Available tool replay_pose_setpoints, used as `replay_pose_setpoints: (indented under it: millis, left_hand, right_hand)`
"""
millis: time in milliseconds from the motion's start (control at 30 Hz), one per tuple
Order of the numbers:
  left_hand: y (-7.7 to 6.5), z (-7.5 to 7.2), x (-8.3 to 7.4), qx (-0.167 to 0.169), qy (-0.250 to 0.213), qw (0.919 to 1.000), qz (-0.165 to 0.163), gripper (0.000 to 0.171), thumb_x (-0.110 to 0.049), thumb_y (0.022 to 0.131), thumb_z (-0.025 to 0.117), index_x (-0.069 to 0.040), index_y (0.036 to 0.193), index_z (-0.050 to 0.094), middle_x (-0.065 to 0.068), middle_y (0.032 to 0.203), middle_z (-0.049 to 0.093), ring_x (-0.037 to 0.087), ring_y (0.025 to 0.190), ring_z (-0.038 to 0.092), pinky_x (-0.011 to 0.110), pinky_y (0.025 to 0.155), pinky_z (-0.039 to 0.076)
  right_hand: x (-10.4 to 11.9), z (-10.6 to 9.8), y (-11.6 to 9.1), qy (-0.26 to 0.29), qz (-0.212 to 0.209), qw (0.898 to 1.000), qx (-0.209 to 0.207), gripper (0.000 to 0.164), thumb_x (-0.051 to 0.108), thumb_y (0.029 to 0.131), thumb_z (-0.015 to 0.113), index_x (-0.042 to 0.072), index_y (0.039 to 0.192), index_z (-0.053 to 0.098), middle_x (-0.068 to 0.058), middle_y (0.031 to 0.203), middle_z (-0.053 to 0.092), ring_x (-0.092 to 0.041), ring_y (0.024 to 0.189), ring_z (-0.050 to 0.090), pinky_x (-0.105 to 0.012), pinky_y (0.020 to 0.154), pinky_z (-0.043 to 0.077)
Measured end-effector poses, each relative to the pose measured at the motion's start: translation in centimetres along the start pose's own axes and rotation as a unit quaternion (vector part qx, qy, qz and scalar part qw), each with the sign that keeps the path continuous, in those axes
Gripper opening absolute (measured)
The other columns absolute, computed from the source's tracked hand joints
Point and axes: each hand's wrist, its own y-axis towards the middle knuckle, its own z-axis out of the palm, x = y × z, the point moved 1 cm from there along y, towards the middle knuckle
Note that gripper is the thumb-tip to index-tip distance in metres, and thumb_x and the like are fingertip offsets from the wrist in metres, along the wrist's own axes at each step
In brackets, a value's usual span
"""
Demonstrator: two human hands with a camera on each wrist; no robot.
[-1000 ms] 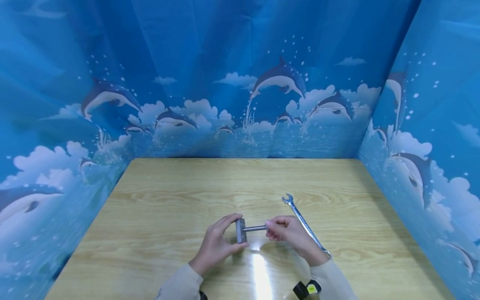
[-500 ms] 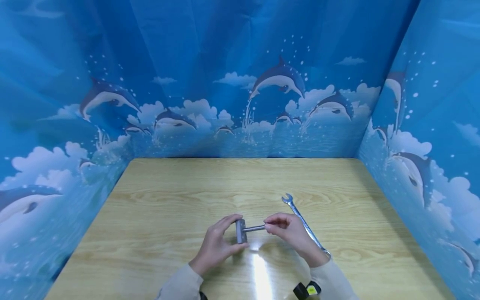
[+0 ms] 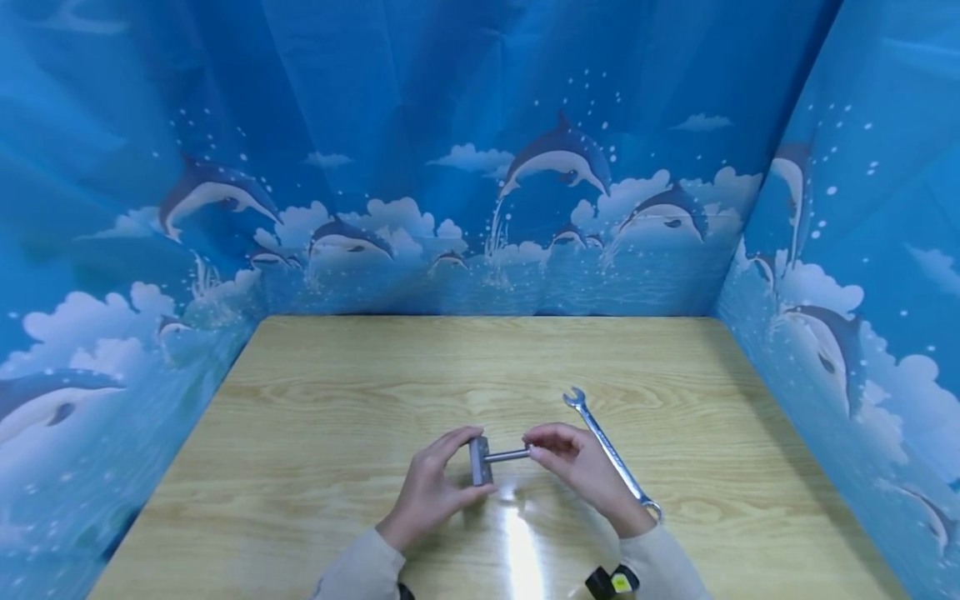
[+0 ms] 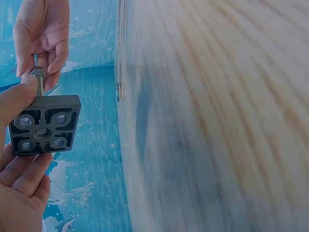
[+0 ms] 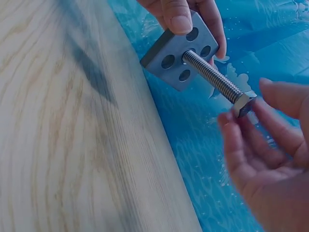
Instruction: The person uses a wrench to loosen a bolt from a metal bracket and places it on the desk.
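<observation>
My left hand (image 3: 431, 492) holds a square grey metal plate (image 3: 482, 462) by opposite edges, between thumb and fingers. Several round holes pierce the plate (image 5: 179, 47), and a threaded hex bolt (image 5: 212, 75) runs through its middle one. In the left wrist view, the bolt's end shows in the centre hole on the ribbed face of the plate (image 4: 67, 102). The bolt's shank stretches right toward my right hand (image 3: 588, 475). That hand's fingers curl round the hex head, and its thumb stands slightly off it in the right wrist view.
A combination wrench (image 3: 611, 450) lies slantwise on the wood-grain table (image 3: 360, 367), just beyond and right of my right hand. Blue dolphin-print sheets (image 3: 420, 167) rise along the table's back and sides.
The right hand's fingers have shifted round the bolt head, and the hand sits slightly further left. The left hand and plate have barely moved. The wrench stays put.
</observation>
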Motion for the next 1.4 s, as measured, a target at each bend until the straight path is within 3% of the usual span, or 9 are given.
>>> replay_pose_setpoints:
  millis: [200, 300, 467, 633, 933, 1200, 1300, 1400]
  left_hand:
    - [-0.10, 0.03, 0.04, 0.005, 0.011, 0.9999, -0.002, 0.077, -0.017, 0.057, 0.091, -0.010, 0.126, 0.058, 0.005, 0.125, 0.063, 0.019, 0.114, 0.061, 0.031, 0.100, 0.049]
    - [-0.08, 0.04, 0.02, 0.008, 0.013, 0.9999, -0.004, 0.077, -0.018, 0.057, 0.091, -0.008, 0.125, 0.058, 0.006, 0.125, 0.063, 0.019, 0.114, 0.061, 0.031, 0.100, 0.049]
    - [-0.01, 0.07, -0.01, 0.008, 0.011, 0.9999, -0.001, 0.076, -0.018, 0.057, 0.091, -0.005, 0.124, 0.058, 0.006, 0.124, 0.063, 0.020, 0.114, 0.061, 0.031, 0.100, 0.050]
    - [-0.07, 0.08, 0.00, 0.008, 0.015, 0.9998, -0.002, 0.076, -0.018, 0.057, 0.091, -0.007, 0.125, 0.058, 0.006, 0.124, 0.063, 0.020, 0.114, 0.061, 0.031, 0.100, 0.050]
    - [-0.19, -0.03, 0.12, 0.008, 0.015, 0.9998, 0.006, 0.077, -0.018, 0.057, 0.091, -0.008, 0.126, 0.057, 0.005, 0.125, 0.063, 0.020, 0.114, 0.061, 0.032, 0.100, 0.050]
    - [-0.18, 0.00, 0.06, 0.005, 0.010, 0.9999, 0.002, 0.078, -0.018, 0.057, 0.092, -0.011, 0.126, 0.058, 0.005, 0.125, 0.063, 0.019, 0.115, 0.060, 0.032, 0.100, 0.049]
    - [-0.17, 0.02, 0.03, 0.004, 0.010, 0.9999, 0.000, 0.078, -0.018, 0.057, 0.091, -0.012, 0.126, 0.058, 0.004, 0.125, 0.063, 0.019, 0.115, 0.060, 0.032, 0.101, 0.049]
    - [-0.13, 0.03, 0.03, 0.001, 0.008, 1.0000, 0.000, 0.077, -0.016, 0.056, 0.092, -0.011, 0.125, 0.058, 0.004, 0.125, 0.063, 0.019, 0.114, 0.060, 0.032, 0.100, 0.049]
  right_hand:
    - [-0.23, 0.11, -0.09, 0.016, 0.060, 0.998, 0.031, 0.039, 0.027, 0.097, 0.056, -0.007, 0.113, 0.061, -0.019, 0.103, 0.068, -0.031, 0.093, 0.066, -0.034, 0.085, 0.058]
    - [-0.23, 0.16, -0.13, 0.029, 0.071, 0.996, 0.048, 0.039, 0.027, 0.099, 0.053, -0.011, 0.107, 0.061, -0.018, 0.095, 0.068, -0.027, 0.086, 0.067, -0.039, 0.083, 0.059]
    - [-0.03, 0.16, -0.17, 0.019, 0.078, 0.996, 0.041, 0.040, 0.029, 0.098, 0.054, -0.009, 0.098, 0.064, -0.011, 0.084, 0.068, -0.016, 0.074, 0.064, -0.036, 0.073, 0.060]
    - [-0.03, 0.16, -0.19, 0.011, 0.079, 0.996, 0.041, 0.036, 0.028, 0.095, 0.059, -0.007, 0.096, 0.065, -0.008, 0.081, 0.067, -0.014, 0.071, 0.062, -0.034, 0.070, 0.060]
    - [0.02, -0.04, -0.44, -0.024, 0.031, 0.999, 0.028, 0.029, 0.017, 0.087, 0.069, -0.001, 0.109, 0.065, -0.016, 0.099, 0.067, -0.014, 0.082, 0.064, -0.027, 0.077, 0.058]
    - [-0.22, -0.12, -0.20, -0.023, -0.036, 0.999, 0.026, 0.026, 0.005, 0.083, 0.071, 0.001, 0.108, 0.068, -0.017, 0.110, 0.065, -0.012, 0.093, 0.063, -0.021, 0.085, 0.056]
    - [-0.27, -0.14, -0.16, -0.025, -0.035, 0.999, 0.025, 0.029, 0.007, 0.083, 0.071, 0.000, 0.111, 0.066, -0.017, 0.110, 0.065, -0.014, 0.093, 0.063, -0.022, 0.085, 0.056]
    - [-0.24, -0.15, -0.15, -0.023, 0.000, 1.000, 0.015, 0.032, 0.015, 0.087, 0.069, -0.001, 0.115, 0.064, -0.016, 0.107, 0.066, -0.016, 0.091, 0.065, -0.024, 0.083, 0.057]
